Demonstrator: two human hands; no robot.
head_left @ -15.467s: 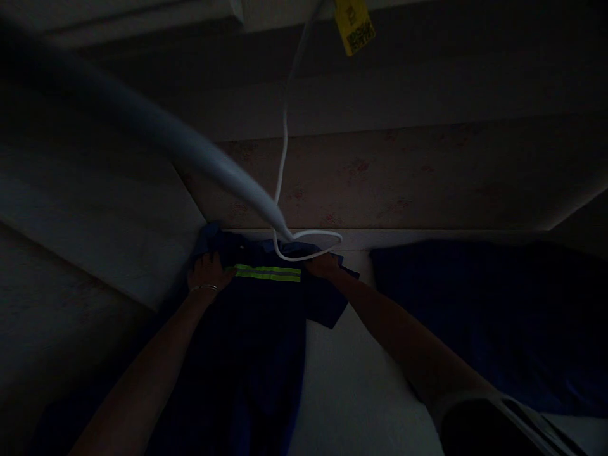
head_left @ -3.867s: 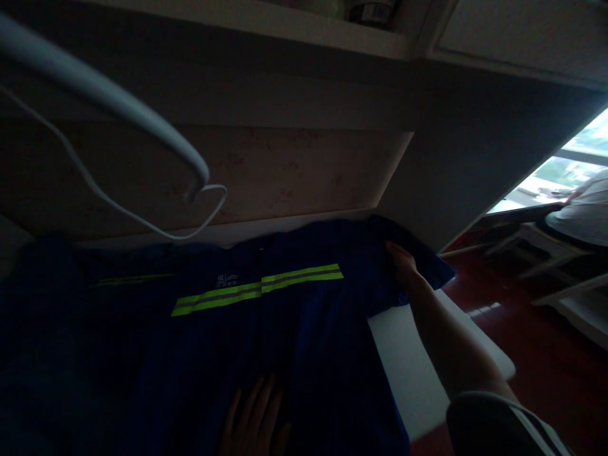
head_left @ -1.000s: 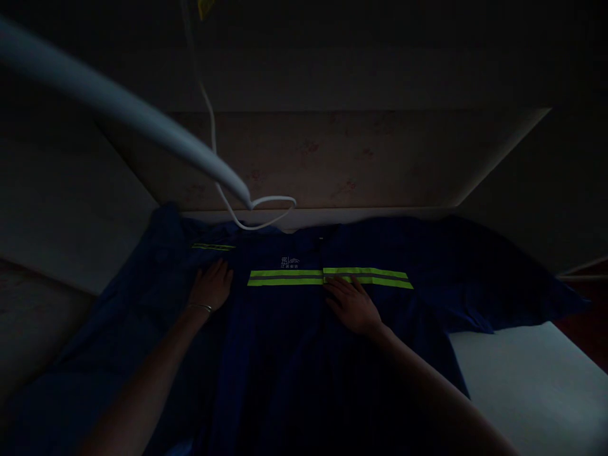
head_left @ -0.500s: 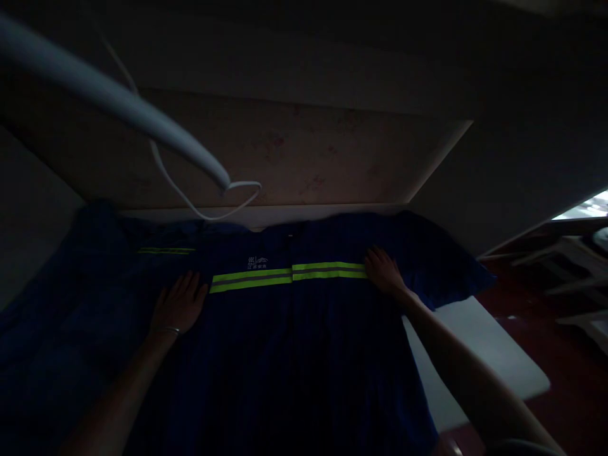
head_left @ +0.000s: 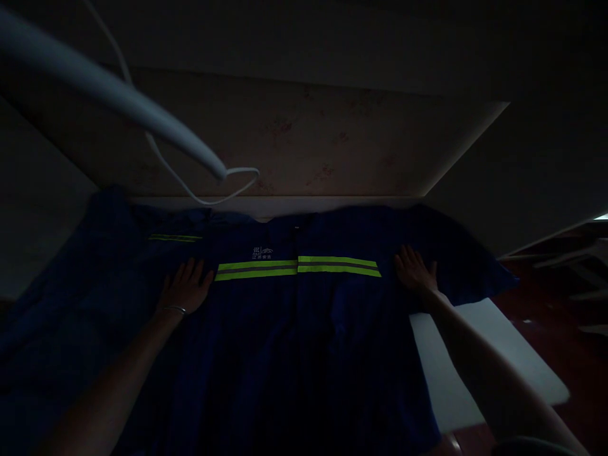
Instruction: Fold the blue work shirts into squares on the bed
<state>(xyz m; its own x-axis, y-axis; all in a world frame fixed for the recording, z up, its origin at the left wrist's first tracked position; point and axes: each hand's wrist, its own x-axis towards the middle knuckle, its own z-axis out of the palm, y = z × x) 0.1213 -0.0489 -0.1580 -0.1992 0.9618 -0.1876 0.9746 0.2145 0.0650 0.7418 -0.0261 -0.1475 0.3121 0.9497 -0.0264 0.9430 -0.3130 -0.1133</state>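
Note:
A dark blue work jacket (head_left: pixel 313 329) lies spread out, its front facing up. Across its chest runs a yellow-green reflective stripe (head_left: pixel 339 265), with a small white logo above the left part. My left hand (head_left: pixel 187 285), with a bracelet at the wrist, rests flat on the cloth just left of the stripe, fingers apart. On the other side my right hand (head_left: pixel 417 269) lies open on the jacket, past the stripe's right end and near the sleeve. More blue cloth with a thin reflective stripe (head_left: pixel 175 238) lies at the left. The lower part of the jacket is lost in shadow.
A white tabletop (head_left: pixel 484 367) shows under the jacket at the right. A white tube (head_left: pixel 156 120) with a looped cord (head_left: pixel 209 201) hangs at the upper left. Behind the jacket stands a floral-patterned panel (head_left: pixel 285 139). Reddish floor (head_left: pixel 536 316) is visible at the right.
My right hand has slid to the right, off the stripe's end and toward the sleeve. My left hand stays flat in about the same place. The view has shifted slightly.

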